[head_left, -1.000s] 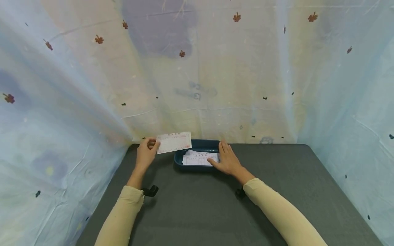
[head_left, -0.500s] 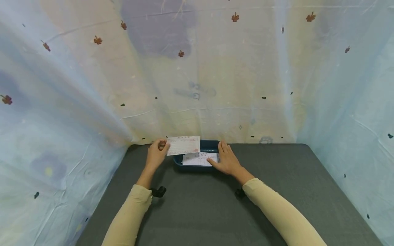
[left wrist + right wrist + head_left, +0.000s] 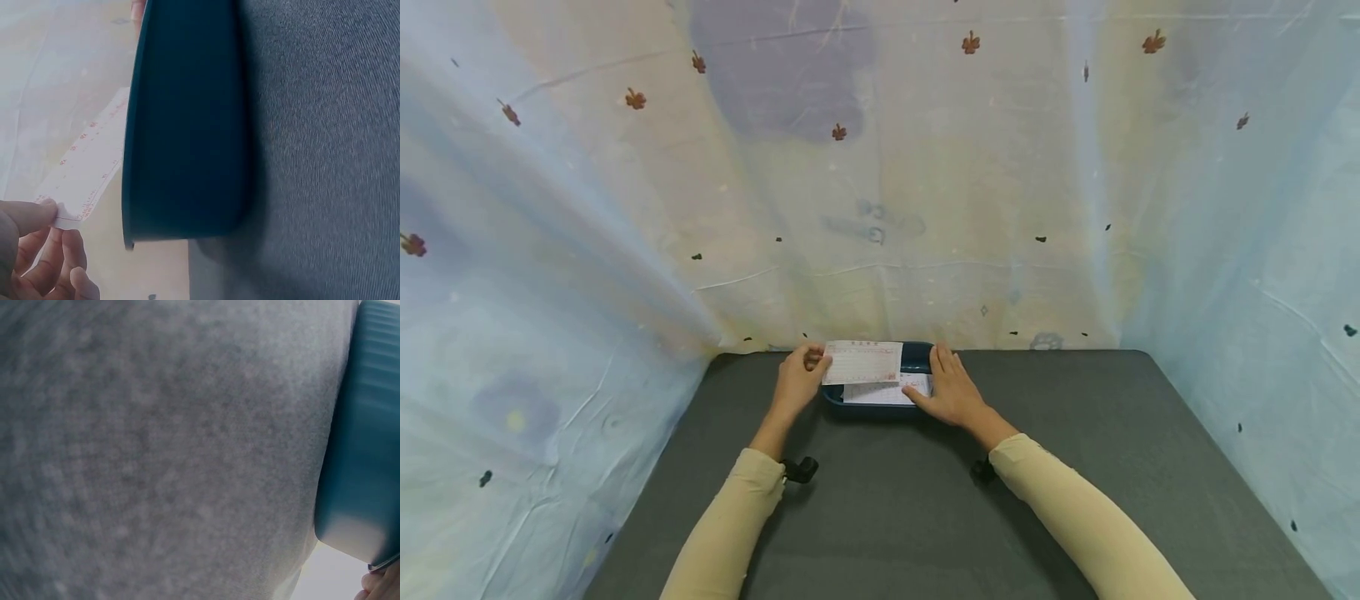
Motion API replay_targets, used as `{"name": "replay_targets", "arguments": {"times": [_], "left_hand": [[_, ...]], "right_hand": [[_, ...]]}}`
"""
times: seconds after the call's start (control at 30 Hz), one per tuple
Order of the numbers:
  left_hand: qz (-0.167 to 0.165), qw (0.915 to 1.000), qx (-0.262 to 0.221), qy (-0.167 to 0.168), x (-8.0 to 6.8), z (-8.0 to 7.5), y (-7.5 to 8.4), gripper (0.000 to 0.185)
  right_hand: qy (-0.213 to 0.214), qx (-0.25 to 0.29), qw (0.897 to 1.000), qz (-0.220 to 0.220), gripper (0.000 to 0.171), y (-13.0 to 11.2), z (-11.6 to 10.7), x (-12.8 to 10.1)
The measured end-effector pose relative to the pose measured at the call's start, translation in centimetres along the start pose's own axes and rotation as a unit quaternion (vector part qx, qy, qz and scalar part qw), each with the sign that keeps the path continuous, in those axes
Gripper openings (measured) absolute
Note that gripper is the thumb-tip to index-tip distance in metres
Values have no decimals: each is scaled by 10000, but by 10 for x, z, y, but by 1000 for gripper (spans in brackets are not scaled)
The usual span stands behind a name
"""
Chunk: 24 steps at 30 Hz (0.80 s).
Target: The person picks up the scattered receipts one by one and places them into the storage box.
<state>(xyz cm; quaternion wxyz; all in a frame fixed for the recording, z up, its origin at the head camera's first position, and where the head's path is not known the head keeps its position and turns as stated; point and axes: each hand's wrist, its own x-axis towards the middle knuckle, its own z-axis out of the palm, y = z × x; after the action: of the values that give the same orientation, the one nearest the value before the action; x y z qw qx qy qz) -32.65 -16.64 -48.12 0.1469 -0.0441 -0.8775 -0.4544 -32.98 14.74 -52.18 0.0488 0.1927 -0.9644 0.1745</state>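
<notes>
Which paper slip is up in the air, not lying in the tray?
The slip pinched by the left hand is held above the blue tray. The other slips lie flat inside it, under the right hand.

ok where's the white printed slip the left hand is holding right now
In the head view the white printed paper slip is pinched at its left end by the left hand, held over the left part of the dark blue plastic tray at the table's far edge.
</notes>
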Motion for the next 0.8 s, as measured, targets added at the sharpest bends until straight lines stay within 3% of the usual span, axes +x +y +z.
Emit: {"name": "replay_targets", "arguments": {"times": [0.27, 0.47, 0.63, 0.8], "left_hand": [[-66, 9998, 91, -165, 3, 14, 1, 25], [-187, 9987, 421, -224, 3, 24, 0, 24], [-133, 9972, 722, -131, 2, 32, 2, 22], [-61, 9954, 926, -250, -1, 38, 7, 20]], "right_hand": [[-53, -56, 10000, 53, 111, -1, 0, 1], [-60, -78, 9999, 53, 111, 1, 1, 1], [-84, -42, 9999, 37, 110, 0, 0, 2], [-75, -15, 10000, 62, 109, -1, -1, 1]]}}
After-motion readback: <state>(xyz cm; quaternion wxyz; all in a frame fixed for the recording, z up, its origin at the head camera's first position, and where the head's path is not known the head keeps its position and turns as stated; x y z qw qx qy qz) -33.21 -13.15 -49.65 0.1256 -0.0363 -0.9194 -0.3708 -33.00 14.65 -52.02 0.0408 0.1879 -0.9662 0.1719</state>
